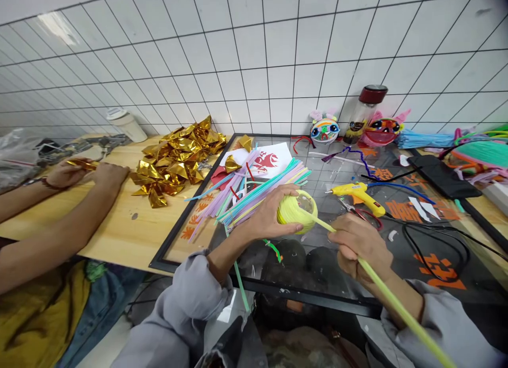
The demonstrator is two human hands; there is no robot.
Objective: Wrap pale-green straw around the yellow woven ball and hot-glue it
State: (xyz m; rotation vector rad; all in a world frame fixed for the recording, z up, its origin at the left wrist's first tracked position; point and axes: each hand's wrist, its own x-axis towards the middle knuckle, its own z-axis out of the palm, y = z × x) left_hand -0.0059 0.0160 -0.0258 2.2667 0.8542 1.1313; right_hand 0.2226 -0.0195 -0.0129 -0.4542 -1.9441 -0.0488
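Note:
My left hand is closed around a round, hollow see-through form wrapped in yellow pipe cleaner, its open end turned to the right. Between the fingers of my right hand runs a long yellow pipe cleaner. One end of that strand reaches the wrapped form; the other trails down past my right forearm. Under and behind my left hand lies a bundle of pastel pipe cleaners. A short green-and-orange twisted piece rests on the dark glass panel below my left hand.
A yellow hot glue gun and red-handled pliers lie beyond my right hand, black cable at right. Two decorated animal-faced balls and a bottle stand by the wall. Gold foil pieces and a co-worker's hands are left.

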